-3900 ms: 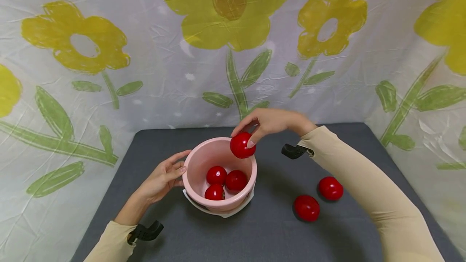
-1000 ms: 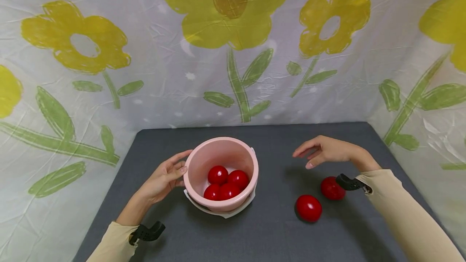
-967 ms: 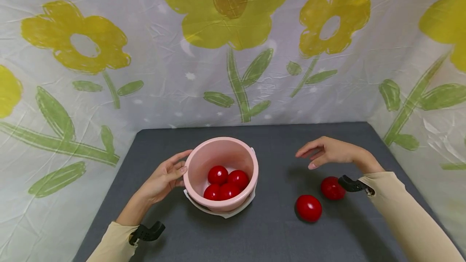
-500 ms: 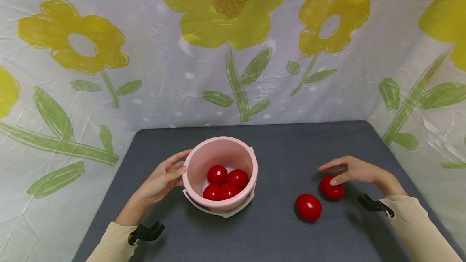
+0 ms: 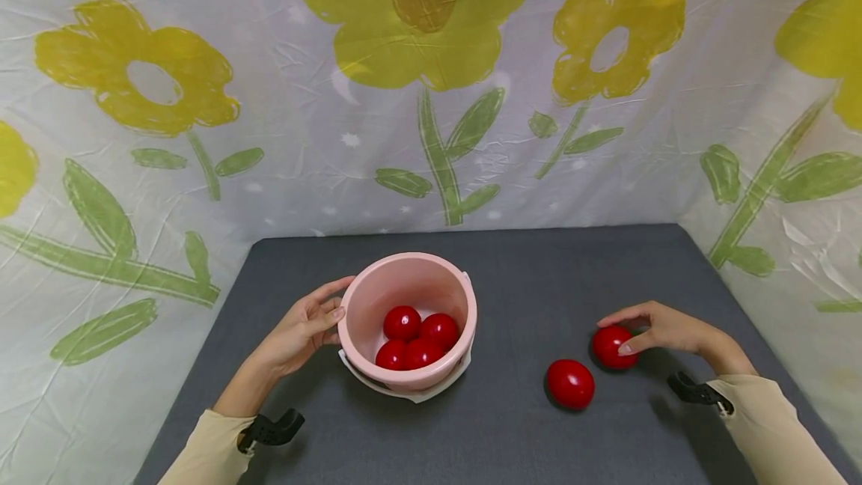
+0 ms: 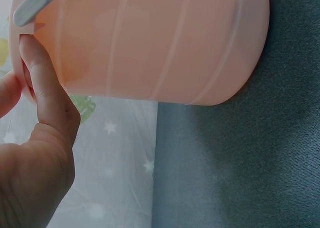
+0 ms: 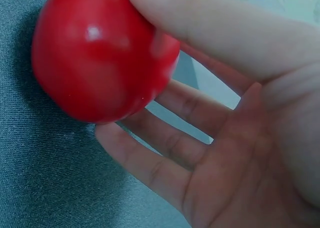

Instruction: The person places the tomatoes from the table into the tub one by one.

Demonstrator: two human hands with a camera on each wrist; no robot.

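A pink bucket with a white handle stands left of centre, with several red tomatoes lying at its bottom. My left hand holds the bucket's left rim, thumb on the rim and fingers along the outside. In the left wrist view, a finger of the left hand lies just under the rim. On the right, my right hand grips a tomato on the table, thumb on its near side. The right wrist view shows the thumb over the tomato and fingertips curling around its far side.
Another tomato lies on the dark grey tabletop between the bucket and my right hand. A white cloth printed with yellow flowers hangs behind the table and along both sides.
A fourth tomato has joined those in the bucket. My right hand has moved from the bucket to the right, down onto the farther loose tomato, and grips it. The left hand stays put.
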